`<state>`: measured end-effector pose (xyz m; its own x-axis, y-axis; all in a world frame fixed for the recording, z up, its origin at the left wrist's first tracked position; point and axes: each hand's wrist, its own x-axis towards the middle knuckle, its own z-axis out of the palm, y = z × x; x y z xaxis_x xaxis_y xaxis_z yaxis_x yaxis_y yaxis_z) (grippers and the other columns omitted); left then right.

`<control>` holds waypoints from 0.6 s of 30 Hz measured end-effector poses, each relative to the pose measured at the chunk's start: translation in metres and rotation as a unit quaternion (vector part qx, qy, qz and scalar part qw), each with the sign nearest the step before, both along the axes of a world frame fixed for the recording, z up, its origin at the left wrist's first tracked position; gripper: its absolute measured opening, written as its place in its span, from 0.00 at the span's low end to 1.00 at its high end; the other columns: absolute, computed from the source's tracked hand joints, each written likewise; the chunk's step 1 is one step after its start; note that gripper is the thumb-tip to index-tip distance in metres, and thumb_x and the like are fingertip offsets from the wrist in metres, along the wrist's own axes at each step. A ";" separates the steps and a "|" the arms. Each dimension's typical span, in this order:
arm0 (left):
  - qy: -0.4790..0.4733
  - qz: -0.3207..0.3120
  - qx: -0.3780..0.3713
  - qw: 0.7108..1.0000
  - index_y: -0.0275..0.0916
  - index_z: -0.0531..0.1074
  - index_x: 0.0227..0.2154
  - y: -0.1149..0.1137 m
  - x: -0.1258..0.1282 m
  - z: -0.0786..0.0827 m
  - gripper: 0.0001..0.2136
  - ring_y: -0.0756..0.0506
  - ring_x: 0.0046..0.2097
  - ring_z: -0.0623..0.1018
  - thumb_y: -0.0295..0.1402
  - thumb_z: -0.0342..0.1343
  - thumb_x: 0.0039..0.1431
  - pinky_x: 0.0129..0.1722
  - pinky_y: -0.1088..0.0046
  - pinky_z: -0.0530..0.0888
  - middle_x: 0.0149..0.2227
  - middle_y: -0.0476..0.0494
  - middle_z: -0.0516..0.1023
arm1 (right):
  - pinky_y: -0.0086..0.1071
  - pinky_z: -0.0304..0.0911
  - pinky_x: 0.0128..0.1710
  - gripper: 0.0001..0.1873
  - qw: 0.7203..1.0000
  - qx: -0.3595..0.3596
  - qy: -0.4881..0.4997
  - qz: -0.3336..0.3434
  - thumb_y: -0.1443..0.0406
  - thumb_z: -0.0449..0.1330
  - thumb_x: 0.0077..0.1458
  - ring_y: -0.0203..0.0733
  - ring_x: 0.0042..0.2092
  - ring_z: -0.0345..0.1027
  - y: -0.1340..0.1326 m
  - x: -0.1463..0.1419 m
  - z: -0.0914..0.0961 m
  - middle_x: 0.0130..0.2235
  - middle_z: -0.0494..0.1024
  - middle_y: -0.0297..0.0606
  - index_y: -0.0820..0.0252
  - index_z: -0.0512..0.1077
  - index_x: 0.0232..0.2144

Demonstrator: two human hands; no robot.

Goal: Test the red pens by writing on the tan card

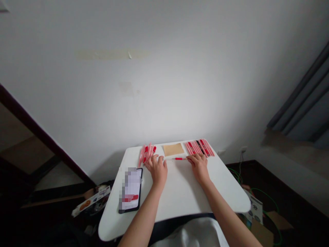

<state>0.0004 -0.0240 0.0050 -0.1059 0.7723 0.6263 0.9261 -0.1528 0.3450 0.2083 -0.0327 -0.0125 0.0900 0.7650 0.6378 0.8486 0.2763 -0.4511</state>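
Observation:
A slim pen [180,159] with a red section and a pale, see-through stretch lies level between my two hands, just above or on the white table. My right hand [199,167] is closed with its fingertips on the pen's right end. My left hand [157,168] has its fingers spread near the pen's left end; whether it touches the pen I cannot tell. Beyond the left fingers sits a loose bunch of pink and red pens [147,152], partly covered by that hand. Behind my right hand, several pink pens [197,146] lie side by side in a row, with a black one among them.
A brown paper piece [173,149] lies at the back of the white table [183,195], between the pen groups. At the left edge rests a phone [131,190] with its screen lit. The wall [167,103] rises behind the table. Boxes [254,209] and green cable are on the floor.

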 end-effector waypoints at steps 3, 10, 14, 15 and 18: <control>0.017 0.036 -0.015 0.999 0.42 0.74 0.38 -0.001 -0.001 0.000 0.08 0.35 0.57 0.63 0.32 0.55 0.55 0.59 0.42 0.53 0.50 0.39 0.69 | 0.44 0.52 0.48 0.15 1.000 -0.003 0.003 -0.005 0.60 0.50 0.63 0.50 0.47 0.57 0.001 0.001 0.000 0.39 0.77 0.41 0.50 0.78 0.39; 0.032 0.074 -0.042 0.996 0.40 0.75 0.35 -0.002 -0.001 0.003 0.08 0.34 0.56 0.62 0.34 0.56 0.53 0.57 0.41 0.56 0.49 0.37 0.69 | 0.43 0.52 0.47 0.16 1.000 0.001 0.006 0.000 0.59 0.50 0.63 0.50 0.47 0.57 0.003 0.004 -0.003 0.39 0.77 0.40 0.51 0.78 0.39; 0.036 0.077 -0.052 0.995 0.39 0.76 0.31 -0.002 -0.002 0.001 0.06 0.34 0.55 0.62 0.34 0.56 0.53 0.57 0.39 0.55 0.48 0.38 0.69 | 0.44 0.52 0.47 0.16 1.000 0.002 0.006 0.004 0.59 0.49 0.63 0.50 0.47 0.57 0.003 0.004 -0.003 0.39 0.76 0.41 0.49 0.78 0.39; 0.037 0.076 -0.052 0.995 0.39 0.76 0.31 -0.002 -0.002 0.000 0.06 0.34 0.55 0.62 0.34 0.56 0.53 0.57 0.39 0.55 0.48 0.38 0.69 | 0.44 0.52 0.47 0.16 1.000 0.002 0.005 0.004 0.58 0.49 0.63 0.51 0.47 0.57 0.003 0.004 -0.003 0.39 0.76 0.41 0.49 0.78 0.40; 0.029 0.070 -0.050 0.996 0.41 0.76 0.33 0.000 -0.002 -0.001 0.06 0.34 0.55 0.62 0.34 0.56 0.53 0.57 0.39 0.55 0.48 0.38 0.70 | 0.44 0.52 0.47 0.16 1.000 0.003 0.001 0.001 0.59 0.50 0.63 0.51 0.47 0.57 0.003 0.004 -0.004 0.39 0.76 0.41 0.50 0.78 0.40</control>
